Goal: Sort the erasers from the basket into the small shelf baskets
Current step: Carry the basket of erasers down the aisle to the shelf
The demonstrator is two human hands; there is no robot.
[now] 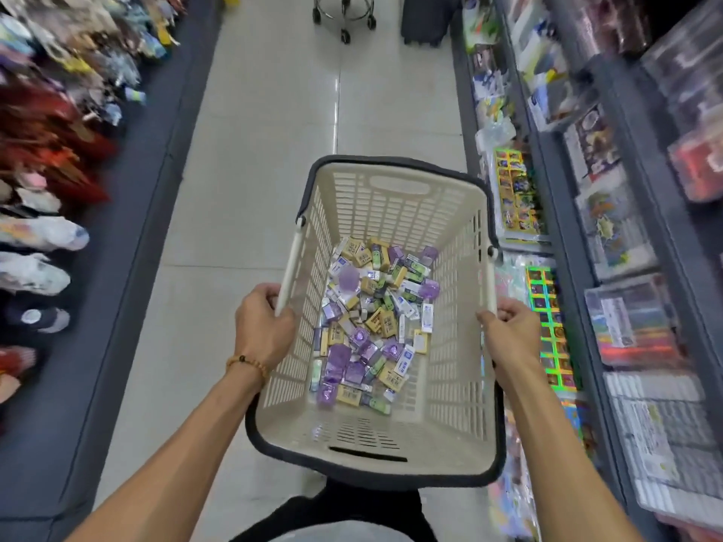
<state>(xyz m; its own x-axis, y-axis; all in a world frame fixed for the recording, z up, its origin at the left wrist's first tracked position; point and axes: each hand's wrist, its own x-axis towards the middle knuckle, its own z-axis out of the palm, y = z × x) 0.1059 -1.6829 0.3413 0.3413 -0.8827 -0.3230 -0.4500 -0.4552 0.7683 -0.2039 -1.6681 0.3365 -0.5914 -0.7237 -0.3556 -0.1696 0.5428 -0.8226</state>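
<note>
Both hands (left (263, 330), right (510, 331)) grip basket (450, 385) handles.

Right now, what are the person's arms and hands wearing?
Both arms are bare, with no sleeves showing. The left hand has a beaded bracelet round its wrist, tan beads with one dark bead. The right hand wears nothing: no ring, watch or glove shows.

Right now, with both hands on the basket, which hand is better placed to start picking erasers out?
Neither is free yet: left hand and right hand each grip a handle of the basket. Probably the right, since it is nearer the shelves.
</note>
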